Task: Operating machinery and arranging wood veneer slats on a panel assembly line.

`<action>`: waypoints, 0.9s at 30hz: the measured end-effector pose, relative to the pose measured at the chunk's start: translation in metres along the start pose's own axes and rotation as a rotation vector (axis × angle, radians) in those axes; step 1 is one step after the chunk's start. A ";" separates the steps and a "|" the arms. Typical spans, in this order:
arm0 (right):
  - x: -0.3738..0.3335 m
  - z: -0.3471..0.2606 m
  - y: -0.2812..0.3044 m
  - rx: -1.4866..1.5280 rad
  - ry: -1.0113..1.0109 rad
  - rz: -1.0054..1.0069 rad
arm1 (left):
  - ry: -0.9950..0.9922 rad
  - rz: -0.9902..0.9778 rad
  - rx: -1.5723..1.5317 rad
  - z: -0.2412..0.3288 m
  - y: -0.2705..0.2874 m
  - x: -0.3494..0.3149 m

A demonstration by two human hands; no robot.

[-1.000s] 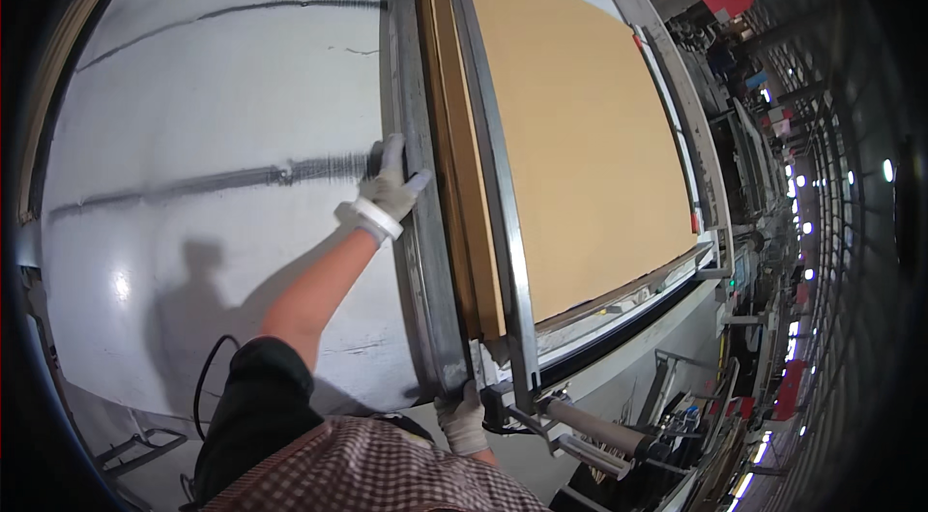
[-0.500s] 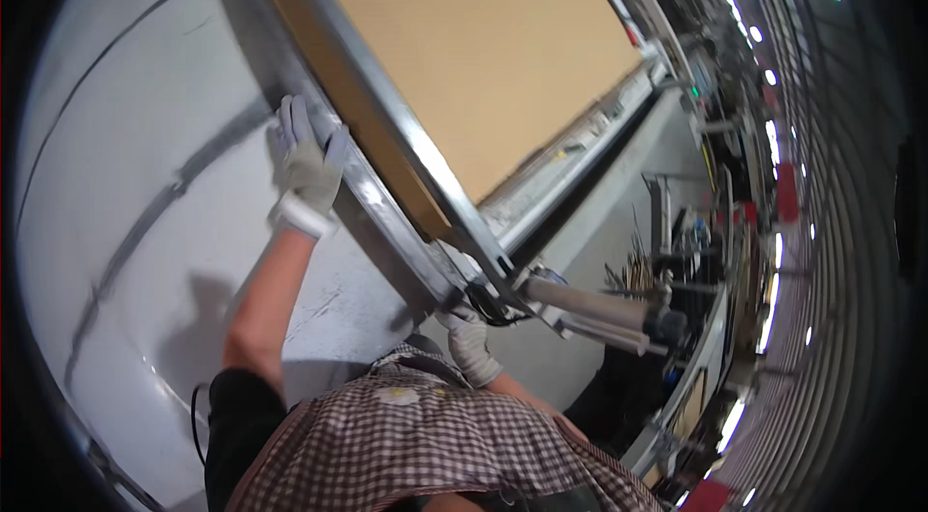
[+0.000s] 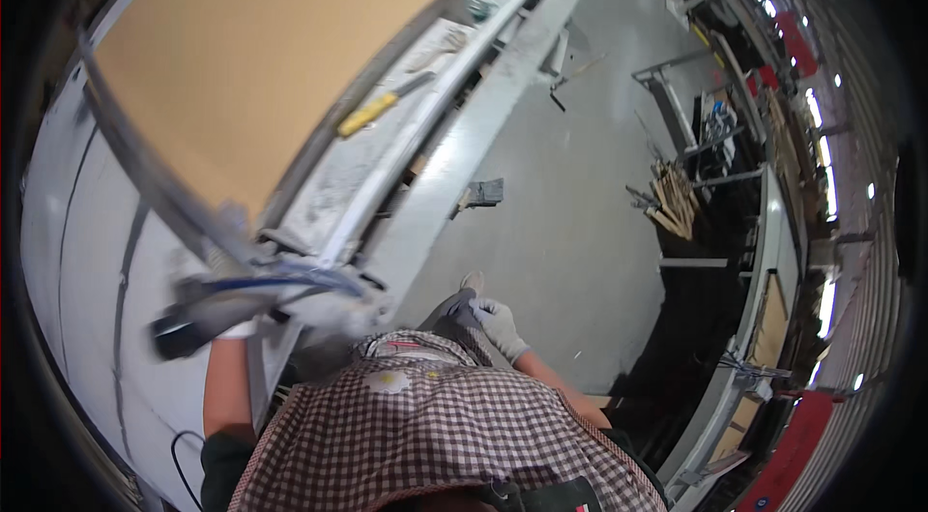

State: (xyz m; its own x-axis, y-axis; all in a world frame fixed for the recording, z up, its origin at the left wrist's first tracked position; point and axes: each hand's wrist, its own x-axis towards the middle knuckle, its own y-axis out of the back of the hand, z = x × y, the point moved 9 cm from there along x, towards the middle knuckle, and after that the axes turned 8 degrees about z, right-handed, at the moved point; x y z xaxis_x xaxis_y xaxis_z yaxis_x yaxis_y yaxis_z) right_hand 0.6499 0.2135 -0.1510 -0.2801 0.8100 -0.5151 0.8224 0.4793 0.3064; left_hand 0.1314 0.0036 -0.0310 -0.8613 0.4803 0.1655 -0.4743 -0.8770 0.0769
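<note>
My left hand [image 3: 228, 239], in a pale glove, is at the near corner of a metal frame [image 3: 145, 164] around a tan board [image 3: 261, 48]. A blurred grey cylinder with a dark end [image 3: 217, 309] covers most of this hand, so its fingers cannot be made out. My right hand [image 3: 498, 325], also gloved, hangs in front of my leg, away from the frame. Its fingers look loosely curled, with nothing visible in them. On the ledge beside the board lies a tool with a yellow handle [image 3: 368, 115].
A long grey beam [image 3: 474, 140] runs along the bench's right side. On the floor [image 3: 551, 251] is a dark block-like object [image 3: 483, 193]. Wooden sticks [image 3: 674, 195] are bundled near a rack at the right. A white surface [image 3: 92, 290] lies left of the frame.
The view has swung right, showing more floor. My right hand has left the frame's near corner and moved in front of my leg. My left hand is now mostly hidden behind the cylinder.
</note>
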 end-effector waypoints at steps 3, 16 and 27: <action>0.087 0.012 0.055 -0.315 0.123 0.047 | -0.056 0.095 0.715 0.031 -0.036 -0.049; 0.483 0.143 -0.034 -0.882 0.645 -0.013 | 0.440 0.378 0.818 0.054 -0.115 -0.089; 0.656 0.206 -0.100 -1.175 0.552 0.210 | 0.510 0.412 1.016 0.020 -0.144 -0.053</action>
State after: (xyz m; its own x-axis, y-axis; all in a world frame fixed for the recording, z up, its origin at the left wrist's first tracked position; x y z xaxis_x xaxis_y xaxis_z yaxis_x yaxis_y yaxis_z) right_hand 0.4863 0.6273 -0.6848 -0.5950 0.8010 -0.0657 0.0346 0.1073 0.9936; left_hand 0.2492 0.1043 -0.0312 -0.9956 -0.0883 -0.0299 0.0147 -0.4648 0.8853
